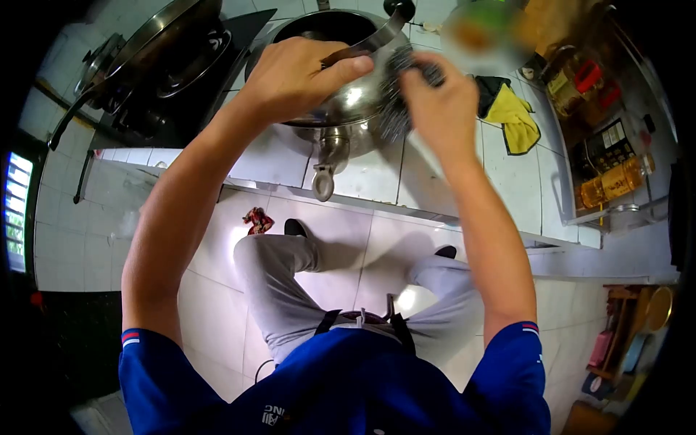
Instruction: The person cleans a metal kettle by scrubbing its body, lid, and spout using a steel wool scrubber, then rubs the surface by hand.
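Note:
My left hand (301, 78) is closed on a curved shiny metal piece (388, 30), its thumb stretched along it. A round black knob (400, 9) shows at the far end; whether this is a lid cannot be made out. In my right hand (442, 94) is a dark steel wool scourer (396, 98), pressed close to the metal and slightly blurred. Beneath both hands stands a shiny steel pot (344, 109) with a dark inside and a metal handle (325, 165) pointing toward me. My left hand and wrist hide part of its rim.
To the left, a large pan (156, 36) rests on a black stove (170, 94). A yellow and black cloth (511, 119) lies on the white tiled counter (435, 177). Bottles, including one of orange-yellow liquid (616, 181), stand at the right. A small patterned cloth (257, 220) is on the floor.

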Demonstrator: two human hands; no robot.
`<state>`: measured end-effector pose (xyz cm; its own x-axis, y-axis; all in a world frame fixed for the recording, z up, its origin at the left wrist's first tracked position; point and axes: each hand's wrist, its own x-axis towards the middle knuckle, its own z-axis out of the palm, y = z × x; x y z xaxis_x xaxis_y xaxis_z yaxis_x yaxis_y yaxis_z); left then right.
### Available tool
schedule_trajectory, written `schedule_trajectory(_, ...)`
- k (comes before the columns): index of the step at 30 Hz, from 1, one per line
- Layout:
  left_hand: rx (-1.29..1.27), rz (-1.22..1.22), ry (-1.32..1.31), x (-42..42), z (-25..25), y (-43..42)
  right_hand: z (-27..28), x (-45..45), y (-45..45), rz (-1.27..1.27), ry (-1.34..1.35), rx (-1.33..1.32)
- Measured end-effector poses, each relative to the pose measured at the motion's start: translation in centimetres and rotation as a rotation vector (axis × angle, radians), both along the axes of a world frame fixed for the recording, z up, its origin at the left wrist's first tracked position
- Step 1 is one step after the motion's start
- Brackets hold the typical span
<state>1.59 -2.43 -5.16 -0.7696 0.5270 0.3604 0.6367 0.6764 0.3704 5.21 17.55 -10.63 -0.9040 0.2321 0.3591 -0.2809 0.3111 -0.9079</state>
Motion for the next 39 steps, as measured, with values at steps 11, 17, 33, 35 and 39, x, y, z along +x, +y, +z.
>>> schedule_trajectory(11,-0.072,0.023,-0.09,0.0,0.5,-0.1,-0.6,2.4,-2.1,0.05,0.454,0.497)
schedule_trajectory(17,-0.008,0.0,-0.054,-0.1,0.5,-0.5,-0.7,2.3,-2.3,0.071,0.474,0.558)
schedule_trajectory(33,-0.146,-0.072,-0.167,-1.6,1.2,0.2,-1.8,0.6,-1.5,-0.061,0.549,0.418)
schedule_trajectory(35,-0.159,-0.075,-0.242,-0.1,3.1,-0.3,-2.2,1.4,-1.9,-0.003,0.524,0.42)
schedule_trajectory(39,-0.17,-0.039,-0.188,-0.2,2.6,0.3,-3.7,1.1,-1.6,-0.091,0.409,0.196)
